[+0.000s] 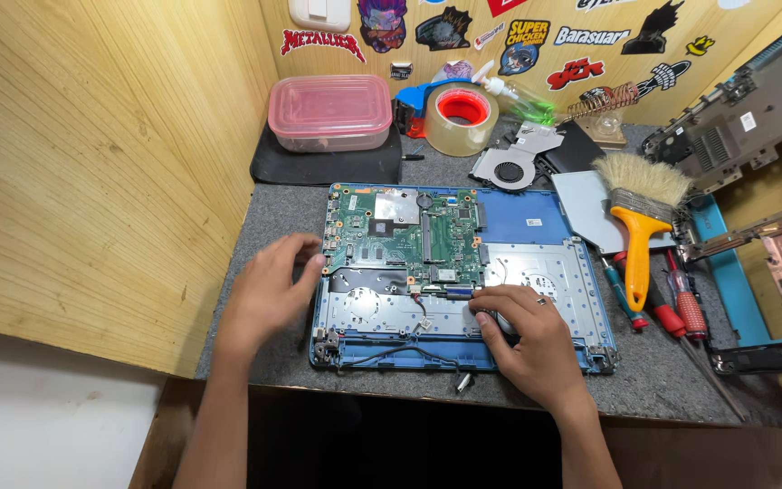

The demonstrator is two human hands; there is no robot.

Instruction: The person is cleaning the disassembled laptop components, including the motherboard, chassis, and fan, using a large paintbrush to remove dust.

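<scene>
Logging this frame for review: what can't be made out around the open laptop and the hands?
- Head view: right hand covers whatever its fingers press on the open laptop base.
- Head view: left hand hides the base's left edge beside the green circuit board.
- Head view: grey chassis part is cut off by the right edge.
- Head view: screwdriver tips are too small.

Colourful stickers crowd the wooden back wall — red, black, yellow, white.
</scene>
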